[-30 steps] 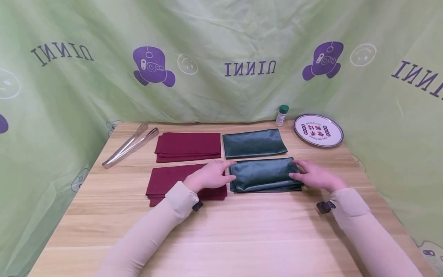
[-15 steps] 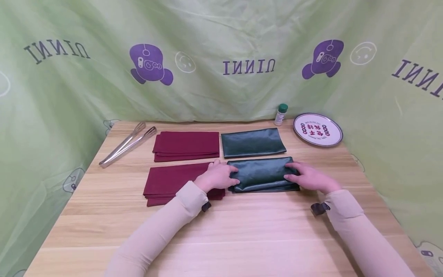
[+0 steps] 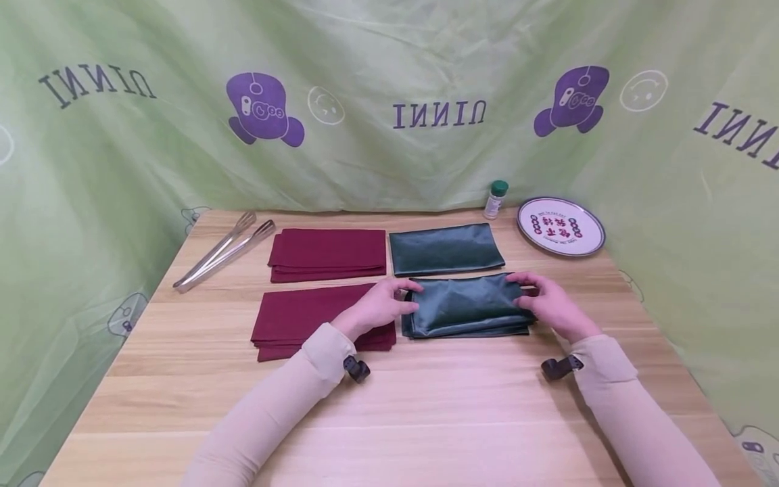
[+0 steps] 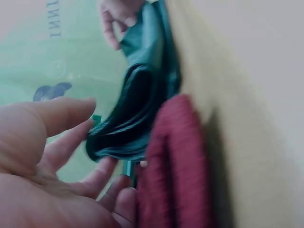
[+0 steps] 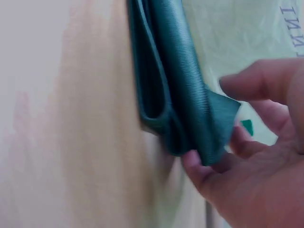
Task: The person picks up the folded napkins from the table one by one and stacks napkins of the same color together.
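Note:
A folded dark green satin cloth (image 3: 465,308) lies on the table between my two hands, its upper layer slightly bulged. My left hand (image 3: 380,308) is at its left end, over the corner of a folded dark red cloth (image 3: 304,314). In the left wrist view, left fingertips (image 4: 107,166) meet the green cloth's layered edge (image 4: 126,137) while the thumb stands apart. My right hand (image 3: 550,304) is at the opposite end. In the right wrist view, its fingers (image 5: 197,164) touch the lower edge of the folds (image 5: 190,90), with the thumb spread away.
Behind lie another folded red cloth (image 3: 328,253) and another green one (image 3: 447,250). Metal tongs (image 3: 222,253) rest at the back left. A green-capped bottle (image 3: 496,201) and a round white plate (image 3: 560,247) are at the back right. A green curtain (image 3: 365,169) hangs behind the table.
Both hands first shift inward over the near green cloth's ends, then draw back slightly outward. Its upper layer now looks more rumpled and raised. The other cloths stay in place.

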A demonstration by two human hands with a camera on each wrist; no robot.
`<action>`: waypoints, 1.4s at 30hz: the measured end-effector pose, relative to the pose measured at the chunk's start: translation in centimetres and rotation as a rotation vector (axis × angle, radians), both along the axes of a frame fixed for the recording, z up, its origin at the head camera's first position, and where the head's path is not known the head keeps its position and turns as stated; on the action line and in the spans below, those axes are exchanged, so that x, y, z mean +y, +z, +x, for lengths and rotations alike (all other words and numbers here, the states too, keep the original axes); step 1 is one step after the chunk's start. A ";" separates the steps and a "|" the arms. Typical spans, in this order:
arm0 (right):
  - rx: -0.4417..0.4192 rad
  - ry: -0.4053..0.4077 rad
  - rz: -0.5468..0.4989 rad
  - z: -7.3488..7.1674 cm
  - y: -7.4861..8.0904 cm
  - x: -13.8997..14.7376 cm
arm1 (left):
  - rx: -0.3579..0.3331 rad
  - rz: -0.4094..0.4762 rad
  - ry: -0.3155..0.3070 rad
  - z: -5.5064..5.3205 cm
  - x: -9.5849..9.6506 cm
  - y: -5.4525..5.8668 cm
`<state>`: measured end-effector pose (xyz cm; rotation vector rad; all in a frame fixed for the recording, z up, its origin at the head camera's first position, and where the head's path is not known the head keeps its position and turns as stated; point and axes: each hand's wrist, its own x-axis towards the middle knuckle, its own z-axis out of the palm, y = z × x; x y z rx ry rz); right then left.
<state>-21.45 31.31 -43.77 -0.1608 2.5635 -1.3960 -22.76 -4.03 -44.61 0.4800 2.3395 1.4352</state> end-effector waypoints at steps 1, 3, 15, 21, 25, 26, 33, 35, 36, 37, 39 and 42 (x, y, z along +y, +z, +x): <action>0.011 -0.012 -0.014 0.0 -0.1 0.0 | 0.022 0.008 0.003 0.1 0.2 -0.1; 0.032 -0.032 -0.037 -0.1 -0.3 -0.2 | 0.058 0.009 0.010 0.3 0.5 -0.3; 0.120 -0.112 -0.112 -0.4 -1.1 -0.5 | 0.029 -0.005 0.093 0.1 1.2 -0.6; 0.077 -0.161 -0.097 -0.7 -1.4 -0.5 | 0.067 -0.038 0.125 0.0 1.5 -0.7; 0.067 -0.196 -0.113 -0.8 -1.0 -0.8 | 0.035 -0.018 0.133 -0.2 1.4 -0.6; 0.068 -0.200 -0.115 -0.9 -0.9 -0.9 | 0.022 -0.010 0.135 -0.2 1.3 -0.6; 0.074 -0.210 -0.201 -0.8 0.6 -1.7 | -0.018 0.055 0.154 -0.4 0.9 -0.2; 0.080 -0.211 -0.221 -1.0 1.1 -1.8 | -0.003 0.079 0.154 -0.5 0.7 0.2; 0.087 -0.213 -0.225 -1.2 1.4 -1.9 | 0.009 0.086 0.155 -0.6 0.5 0.4; 0.093 -0.214 -0.231 -1.4 1.6 -1.9 | 0.021 0.091 0.159 -0.8 0.4 0.7; 0.109 -0.215 -0.238 -1.9 2.2 -2.1 | 0.048 0.099 0.167 -1.1 0.1 1.2; 0.140 -0.226 -0.216 -2.7 3.0 -2.4 | 0.077 0.094 0.185 -1.7 -0.2 1.9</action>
